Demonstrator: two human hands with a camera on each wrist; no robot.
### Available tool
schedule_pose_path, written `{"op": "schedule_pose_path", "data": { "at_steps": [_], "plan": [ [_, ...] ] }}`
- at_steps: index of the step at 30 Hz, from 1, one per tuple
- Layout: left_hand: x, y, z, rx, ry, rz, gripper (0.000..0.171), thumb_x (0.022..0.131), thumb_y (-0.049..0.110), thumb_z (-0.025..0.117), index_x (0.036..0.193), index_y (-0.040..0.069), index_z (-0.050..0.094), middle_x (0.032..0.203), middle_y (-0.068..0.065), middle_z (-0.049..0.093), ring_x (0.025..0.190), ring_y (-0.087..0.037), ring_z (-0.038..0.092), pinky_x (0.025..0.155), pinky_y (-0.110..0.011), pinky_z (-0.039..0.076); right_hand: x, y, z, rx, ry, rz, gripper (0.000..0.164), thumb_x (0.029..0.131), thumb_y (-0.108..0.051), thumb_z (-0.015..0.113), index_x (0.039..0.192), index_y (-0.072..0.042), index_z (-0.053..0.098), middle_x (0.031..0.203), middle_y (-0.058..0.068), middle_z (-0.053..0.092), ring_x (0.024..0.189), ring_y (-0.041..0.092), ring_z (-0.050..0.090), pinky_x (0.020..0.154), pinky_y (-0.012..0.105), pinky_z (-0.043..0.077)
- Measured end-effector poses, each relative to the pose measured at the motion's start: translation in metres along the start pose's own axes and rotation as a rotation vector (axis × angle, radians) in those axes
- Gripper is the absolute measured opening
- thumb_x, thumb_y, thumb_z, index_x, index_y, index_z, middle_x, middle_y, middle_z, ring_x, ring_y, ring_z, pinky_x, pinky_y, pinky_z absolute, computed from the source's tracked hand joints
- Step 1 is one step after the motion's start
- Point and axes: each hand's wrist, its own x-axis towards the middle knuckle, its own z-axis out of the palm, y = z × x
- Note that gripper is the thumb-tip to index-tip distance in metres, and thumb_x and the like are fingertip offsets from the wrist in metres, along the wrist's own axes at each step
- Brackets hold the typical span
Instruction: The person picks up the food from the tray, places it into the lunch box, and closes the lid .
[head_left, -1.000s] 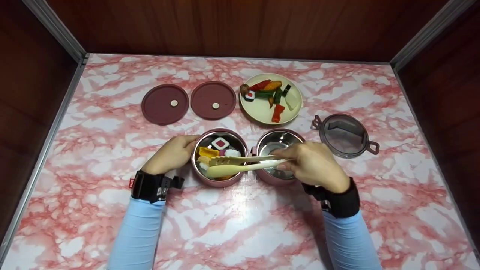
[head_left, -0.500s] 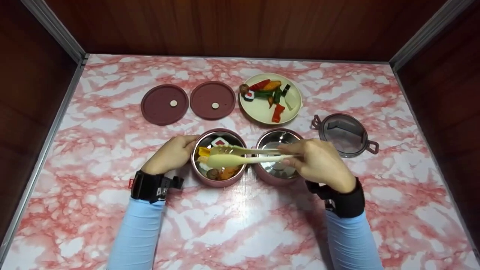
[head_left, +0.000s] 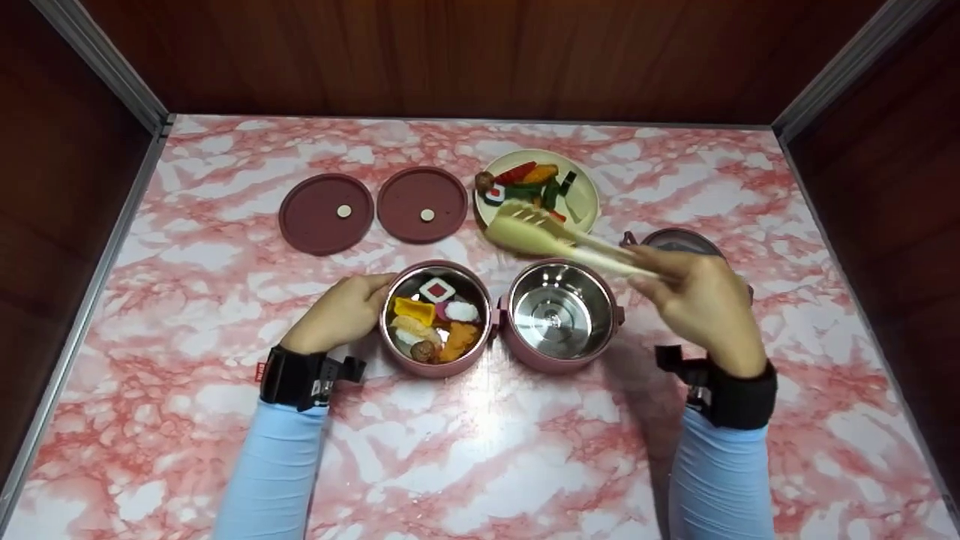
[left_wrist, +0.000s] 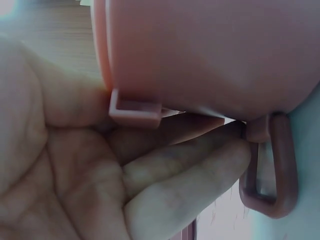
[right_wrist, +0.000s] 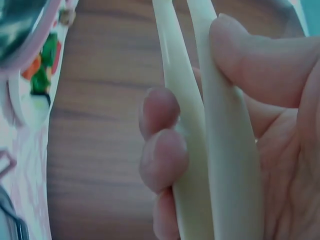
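Tongs (head_left: 559,241): head view; right hand (head_left: 697,304) pinches the handle end, tips nearly together over the plate (head_left: 583,212), empty.
Left hand (head_left: 341,311): curled round the filled pot (head_left: 435,319); keep it steady.
Empty pot (head_left: 561,315): just beside the filled one.
Left wrist: fingers (left_wrist: 190,175) wrap the pot wall.
Right wrist: thumb and fingers (right_wrist: 162,150) squeeze both arms; ease the grip to spread the tips before picking food (head_left: 525,184).

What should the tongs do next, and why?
Probably dip onto the plate and pinch one food piece. The right hand holds the tongs empty above it, while the right pot is bare and the left pot looks full.
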Motion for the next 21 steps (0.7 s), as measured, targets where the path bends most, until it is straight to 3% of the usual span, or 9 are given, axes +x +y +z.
{"op": "schedule_pose_path", "data": {
  "at_steps": [3,7,16,21],
  "plan": [
    [0.0,0.001,0.0,0.019,0.004,-0.002,0.036,0.105,0.018,0.045,0.135,0.008,0.062,0.132,-0.013,0.062,0.124,-0.03,0.056,0.108,-0.048,0.04,-0.001,0.008,-0.006,-0.006,0.023,0.098,0.036,0.091,-0.03,0.074,0.125,-0.02,0.071,0.102,0.011,0.074,0.071,0.025,0.062,0.06,0.046,0.046],
    [-0.001,0.001,0.0,0.03,0.007,-0.002,0.036,0.105,0.019,0.045,0.136,0.009,0.062,0.132,-0.012,0.062,0.124,-0.03,0.055,0.108,-0.047,0.04,0.0,0.02,-0.008,-0.037,0.05,0.165,0.039,0.092,-0.036,0.071,0.127,-0.02,0.07,0.108,0.015,0.073,0.084,0.032,0.064,0.065,0.053,0.043],
    [-0.002,-0.002,-0.003,0.046,0.015,0.019,0.036,0.105,0.016,0.044,0.136,0.006,0.061,0.131,-0.013,0.062,0.123,-0.029,0.056,0.107,-0.047,0.041,0.01,0.039,0.005,-0.077,0.041,0.233,0.041,0.093,-0.04,0.069,0.128,-0.02,0.07,0.115,0.014,0.071,0.094,0.038,0.065,0.07,0.058,0.044],
    [-0.003,-0.005,-0.008,0.06,0.038,0.01,0.036,0.106,0.016,0.044,0.136,0.009,0.061,0.133,-0.012,0.062,0.124,-0.028,0.055,0.108,-0.046,0.041,0.012,0.046,0.009,-0.08,0.031,0.229,0.039,0.093,-0.04,0.069,0.127,-0.022,0.071,0.118,0.011,0.07,0.102,0.04,0.064,0.071,0.062,0.045]
  ]
}}
